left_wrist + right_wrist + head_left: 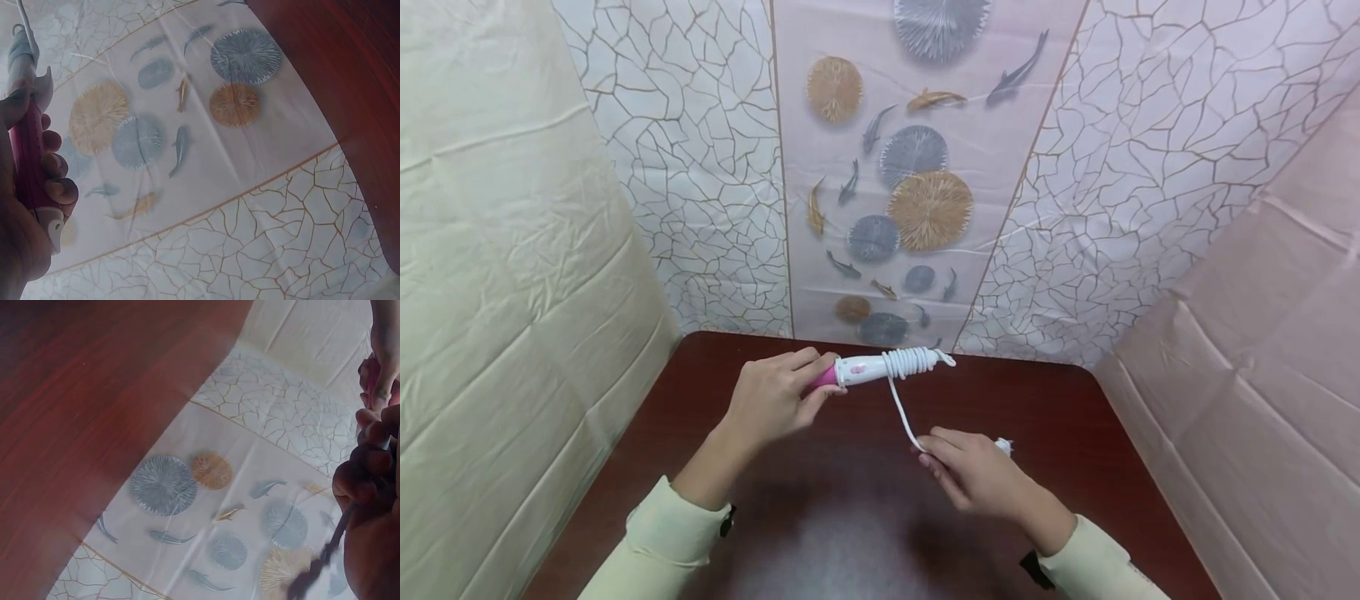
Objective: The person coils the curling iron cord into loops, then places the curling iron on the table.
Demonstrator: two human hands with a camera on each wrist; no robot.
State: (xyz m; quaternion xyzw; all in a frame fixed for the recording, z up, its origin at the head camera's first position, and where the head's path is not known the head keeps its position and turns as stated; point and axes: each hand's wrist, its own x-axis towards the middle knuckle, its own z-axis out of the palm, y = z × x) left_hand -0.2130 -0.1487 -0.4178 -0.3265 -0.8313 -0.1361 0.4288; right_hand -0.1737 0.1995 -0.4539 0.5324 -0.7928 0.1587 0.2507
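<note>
A pink-and-white hair iron [863, 368] is held above the table, tilted slightly, its white end toward the right. My left hand [771, 392] grips its pink part, with fingers curled round it in the left wrist view [30, 150]. Several turns of white cord [901, 410] are wound about the white end, where a small loop sticks out. From the coils the cord runs down to my right hand [973, 471], which pinches it between thumb and fingers. A white bunched piece of cord [1003, 447] shows beyond that hand; in the right wrist view the cord's tail [319, 562] hangs out dark.
Beneath both hands lies a dark red-brown table [850, 467] with a glossy patch at the front. A patterned cloth wall [880, 192] stands behind it. Plain cloth walls close off the left [512, 250] and the right [1247, 400].
</note>
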